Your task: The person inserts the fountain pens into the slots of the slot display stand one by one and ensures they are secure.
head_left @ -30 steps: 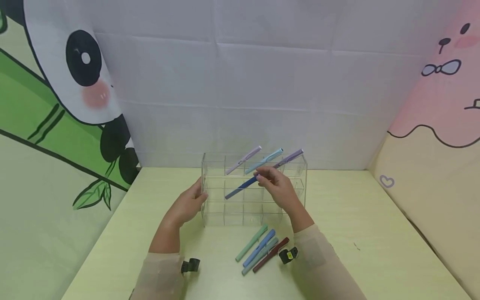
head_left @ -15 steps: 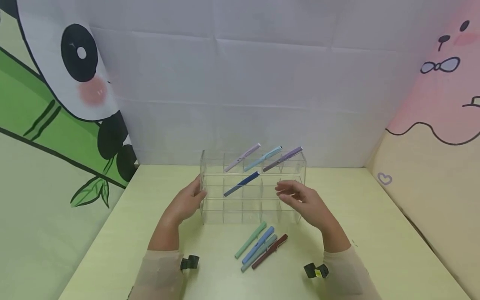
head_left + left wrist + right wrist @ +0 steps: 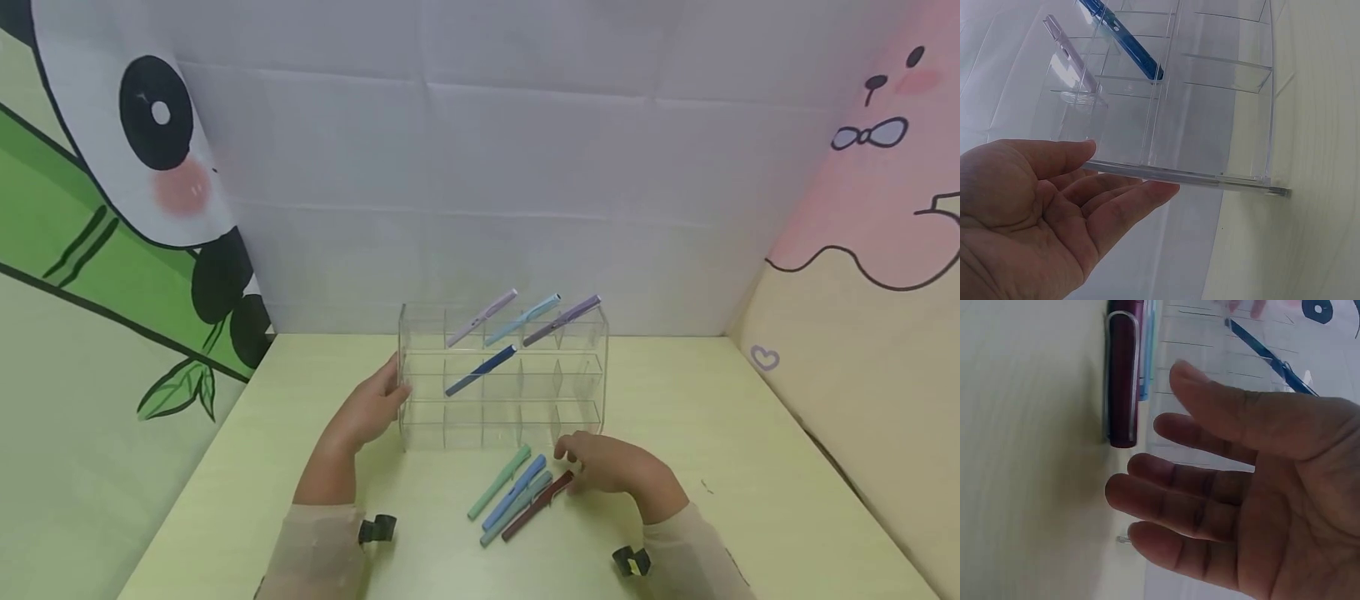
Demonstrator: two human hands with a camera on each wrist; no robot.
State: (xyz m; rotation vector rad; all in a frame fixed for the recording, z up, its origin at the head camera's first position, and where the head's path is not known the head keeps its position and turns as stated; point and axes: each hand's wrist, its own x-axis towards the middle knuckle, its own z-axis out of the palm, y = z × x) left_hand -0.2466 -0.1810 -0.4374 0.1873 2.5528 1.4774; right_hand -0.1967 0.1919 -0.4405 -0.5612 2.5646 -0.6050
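A clear acrylic pen rack (image 3: 502,387) with three tiers of compartments stands upright on the table. My left hand (image 3: 372,408) grips its left side panel, thumb in front and fingers behind, as the left wrist view shows. A lilac pen (image 3: 482,318), a light blue pen (image 3: 522,320) and a purple pen (image 3: 562,321) lean in the top tier. One dark blue pen (image 3: 481,371) leans in the middle tier. My right hand (image 3: 611,462) hovers beside the cap end of a dark red pen (image 3: 1124,381), its fingers loosely bent and holding nothing.
Left of the dark red pen lie a grey-green pen (image 3: 517,508), a blue pen (image 3: 514,493) and a green pen (image 3: 499,482), side by side before the rack. A white cloth backdrop (image 3: 525,167) hangs behind the table (image 3: 675,400).
My right hand let go of the dark blue pen in the middle tier, drew back to the right, then came down to the pens on the table. My left hand stays on the rack.
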